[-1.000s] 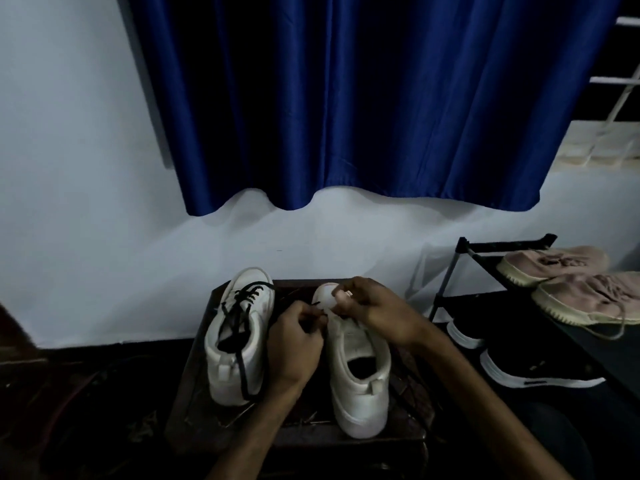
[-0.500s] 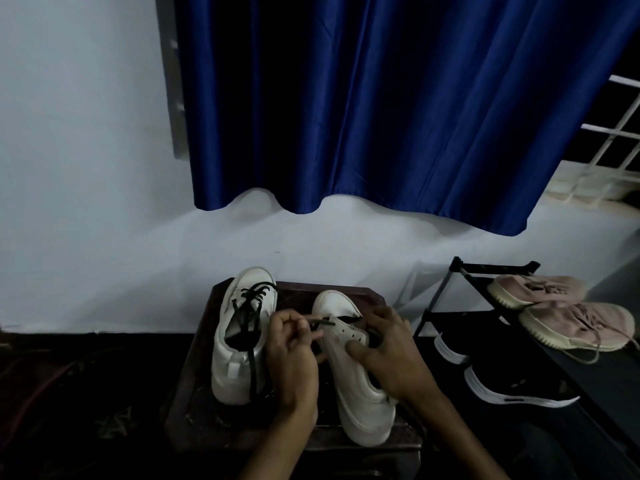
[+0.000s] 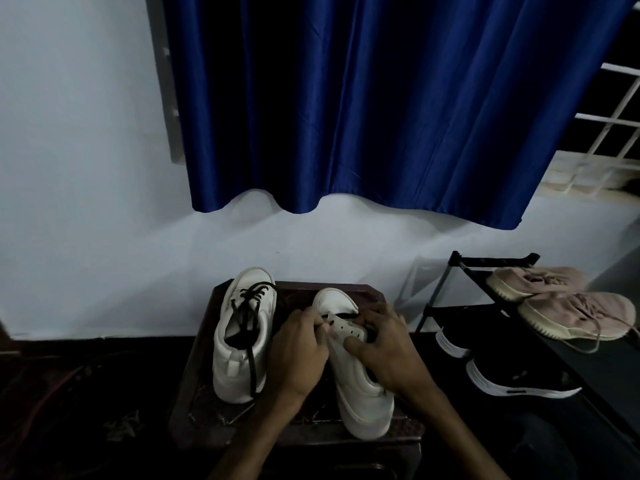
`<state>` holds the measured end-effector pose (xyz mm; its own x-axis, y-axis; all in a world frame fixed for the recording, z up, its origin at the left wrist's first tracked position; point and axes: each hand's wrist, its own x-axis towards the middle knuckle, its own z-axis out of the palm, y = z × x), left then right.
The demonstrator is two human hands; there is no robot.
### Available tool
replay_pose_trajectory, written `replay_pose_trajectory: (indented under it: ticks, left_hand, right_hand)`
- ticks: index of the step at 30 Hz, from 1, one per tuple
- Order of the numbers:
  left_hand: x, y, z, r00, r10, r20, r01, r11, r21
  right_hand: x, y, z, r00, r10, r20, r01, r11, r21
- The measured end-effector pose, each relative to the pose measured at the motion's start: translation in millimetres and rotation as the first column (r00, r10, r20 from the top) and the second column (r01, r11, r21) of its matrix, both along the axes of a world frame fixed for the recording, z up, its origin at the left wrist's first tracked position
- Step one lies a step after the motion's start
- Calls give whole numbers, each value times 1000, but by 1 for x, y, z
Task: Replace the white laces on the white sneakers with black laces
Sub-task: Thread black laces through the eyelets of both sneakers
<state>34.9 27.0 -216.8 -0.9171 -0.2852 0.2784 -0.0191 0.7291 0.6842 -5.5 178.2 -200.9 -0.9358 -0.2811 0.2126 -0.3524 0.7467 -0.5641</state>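
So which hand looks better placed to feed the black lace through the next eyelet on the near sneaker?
Left, probably. The left hand pinches the black lace at the eyelet row, while the right hand lies across the sneaker, steadying it.

Two bare forearms, no sleeves in view. Left hand (image 3: pixel 300 351) and right hand (image 3: pixel 388 344): no rings, watch or gloves discernible, though dim light may hide small items.
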Motion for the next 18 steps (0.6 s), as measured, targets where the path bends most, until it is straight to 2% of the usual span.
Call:
replay_pose_trajectory:
  ticks: [1,4,6,8,9,11,14,15,16,18]
  left_hand:
    - [-1,-5,3,1000,-14,11,14,1000,21]
    - [11,-17,16,992,-108,63,80,935,346]
    - [26,-18,29,997,-76,-1,61,788,613]
    - [37,-19,43,994,25,-103,71,566,821]
    - [40,-21,50,986,49,-160,114,500,859]
    - [40,-21,56,982,9,-188,165,440,883]
    - [35,-16,52,999,-33,-1,16,447,895]
    - [35,-13,53,999,-32,15,0,404,915]
    - [36,-14,57,1000,-13,-1,5,320,948]
    - [48,-24,80,993,41,-108,100,162,982]
  right_hand:
    - [0,0,0,1000,-3,1,3,1000,5]
    - [2,0,1,1000,-4,2,4,1000,4]
    - [2,0,2,1000,-8,15,8,1000,2]
    - [2,0,2,1000,-15,16,15,1000,-8]
    - [2,-1,1,1000,-16,16,16,1000,-10]
    - [1,-1,1,1000,-14,22,14,1000,-9]
    - [2,0,4,1000,-6,28,7,1000,-6]
    - [3,-1,4,1000,-6,31,7,1000,-6]
    - [4,-1,5,1000,-6,27,6,1000,-5]
    - [4,-2,6,1000,-11,28,11,1000,6]
